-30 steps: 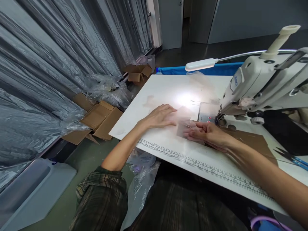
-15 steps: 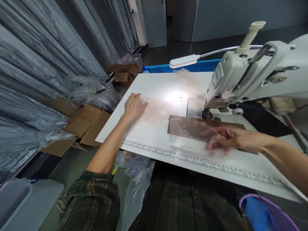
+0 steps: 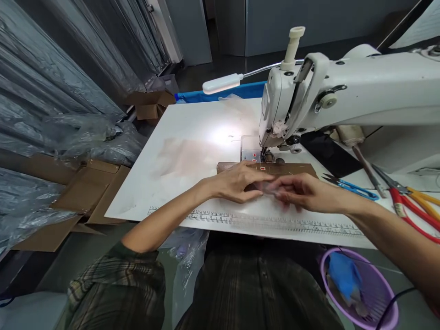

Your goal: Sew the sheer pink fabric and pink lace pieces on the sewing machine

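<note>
My left hand (image 3: 237,182) lies low over a brown strip (image 3: 292,169) in front of the sewing machine (image 3: 275,105). Its fingers stretch to the right and the thumb stands apart from them. Fingertip to fingertip with it, my right hand (image 3: 304,192) has its fingers bent in a pinch on a clear plastic sheet (image 3: 266,186). Most of that sheet is covered by the hands or blurred. Small red-and-white marks (image 3: 262,168) show along the strip near the presser foot (image 3: 264,153).
A thin pinkish sheet (image 3: 185,156) lies on the white table (image 3: 137,183) at left. Blue thread snips (image 3: 357,188) and red-handled scissors (image 3: 405,206) lie on the right. A purple basket (image 3: 378,284) stands below the edge; cardboard boxes (image 3: 99,183) are left.
My left hand has come right from the pinkish sheet to the brown strip. My right hand has drawn closer to it, and the view has turned right.
</note>
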`<state>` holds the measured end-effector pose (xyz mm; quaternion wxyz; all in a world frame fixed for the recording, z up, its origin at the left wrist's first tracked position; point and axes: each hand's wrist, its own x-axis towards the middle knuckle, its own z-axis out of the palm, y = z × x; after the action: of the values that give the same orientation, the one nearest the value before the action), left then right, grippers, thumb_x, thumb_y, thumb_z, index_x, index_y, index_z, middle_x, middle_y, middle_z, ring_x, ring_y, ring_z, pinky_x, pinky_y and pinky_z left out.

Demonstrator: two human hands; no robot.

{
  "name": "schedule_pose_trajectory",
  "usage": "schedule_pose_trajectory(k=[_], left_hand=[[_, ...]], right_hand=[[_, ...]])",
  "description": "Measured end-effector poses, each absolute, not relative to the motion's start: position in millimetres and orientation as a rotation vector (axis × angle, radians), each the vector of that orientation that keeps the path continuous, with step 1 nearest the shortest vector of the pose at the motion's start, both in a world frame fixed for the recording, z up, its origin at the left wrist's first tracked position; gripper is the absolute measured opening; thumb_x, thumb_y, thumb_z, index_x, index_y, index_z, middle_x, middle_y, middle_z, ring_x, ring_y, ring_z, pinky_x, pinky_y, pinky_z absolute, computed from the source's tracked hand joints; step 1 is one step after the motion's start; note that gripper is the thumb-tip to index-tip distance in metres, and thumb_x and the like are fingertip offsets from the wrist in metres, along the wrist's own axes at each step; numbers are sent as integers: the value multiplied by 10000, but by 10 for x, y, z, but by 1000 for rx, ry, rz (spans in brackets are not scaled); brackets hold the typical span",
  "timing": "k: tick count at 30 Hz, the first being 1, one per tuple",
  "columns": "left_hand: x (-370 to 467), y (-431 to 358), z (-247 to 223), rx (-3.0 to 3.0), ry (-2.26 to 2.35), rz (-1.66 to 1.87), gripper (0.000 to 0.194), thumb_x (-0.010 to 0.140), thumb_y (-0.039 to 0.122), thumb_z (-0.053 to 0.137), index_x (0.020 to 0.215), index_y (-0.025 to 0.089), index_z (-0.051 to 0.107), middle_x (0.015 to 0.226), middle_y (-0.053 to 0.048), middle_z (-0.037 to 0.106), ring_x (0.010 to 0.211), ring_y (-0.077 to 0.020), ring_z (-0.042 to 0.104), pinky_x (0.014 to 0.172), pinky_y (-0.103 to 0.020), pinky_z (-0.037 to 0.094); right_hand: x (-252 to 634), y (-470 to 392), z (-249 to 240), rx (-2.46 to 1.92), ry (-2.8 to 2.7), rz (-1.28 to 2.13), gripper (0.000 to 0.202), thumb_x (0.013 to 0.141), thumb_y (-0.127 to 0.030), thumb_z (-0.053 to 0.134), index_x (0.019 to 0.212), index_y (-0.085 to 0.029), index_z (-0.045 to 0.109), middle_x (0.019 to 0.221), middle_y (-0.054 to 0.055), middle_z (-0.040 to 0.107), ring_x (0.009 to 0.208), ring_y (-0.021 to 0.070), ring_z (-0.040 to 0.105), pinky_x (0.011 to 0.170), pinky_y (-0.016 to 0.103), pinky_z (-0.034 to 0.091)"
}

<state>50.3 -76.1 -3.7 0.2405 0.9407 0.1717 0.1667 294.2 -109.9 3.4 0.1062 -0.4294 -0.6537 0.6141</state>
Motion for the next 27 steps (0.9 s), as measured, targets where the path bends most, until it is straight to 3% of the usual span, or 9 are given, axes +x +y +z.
schedule_pose_trajectory(k=[2,4,7,14,17,22,27], left_hand=[[444,-918,81,2436,441,440,235,915,229,630,1099,122,731,925,-95,781,811,-189,717,912,-398,562],[365,-1074,209,2247,435,419,171,938,215,622,999,115,746,860,-88,774,751,-155,714,732,-281,568],[295,-1151,260,1957,569,415,188,978,255,578,973,152,735,784,-56,757,698,-123,715,639,-219,549],[326,-799,-200,1154,1100,953,187,822,295,774,831,152,655,776,-23,722,709,-131,715,721,-296,624],[321,-772,-243,949,1097,1042,216,798,254,802,796,151,612,912,-47,754,782,-132,735,832,-328,628],[304,-785,-190,829,926,1049,206,884,243,725,808,156,554,1214,-93,718,1036,-193,736,1018,-401,573],[319,-774,-195,794,910,1071,201,941,226,639,810,174,495,1217,-88,718,1116,-205,715,1074,-407,544]], right_hand=[[3113,-1211,167,-1259,-1945,1947,532,857,-568,669,1203,-164,659,703,22,674,602,129,619,488,211,455],[3272,-1272,285,-1249,-1941,2140,476,871,-512,681,1208,-176,664,734,33,685,635,146,665,494,209,472],[3354,-1177,317,-1213,-1892,2301,428,848,-449,723,1188,-194,672,748,30,701,636,159,698,471,203,472],[3012,-643,10,-1397,-1572,1917,383,696,-398,866,860,-178,599,711,25,729,640,136,706,500,176,501],[2941,-610,-1,-1372,-1479,1877,327,755,-387,833,814,-175,591,735,35,736,649,119,711,512,157,509],[2892,-629,-1,-1463,-1258,1872,206,901,-337,715,821,-175,615,768,56,743,659,111,709,539,156,533],[2866,-624,-63,-1437,-1111,1851,178,911,-320,710,828,-177,645,805,80,755,691,126,712,624,185,583]])
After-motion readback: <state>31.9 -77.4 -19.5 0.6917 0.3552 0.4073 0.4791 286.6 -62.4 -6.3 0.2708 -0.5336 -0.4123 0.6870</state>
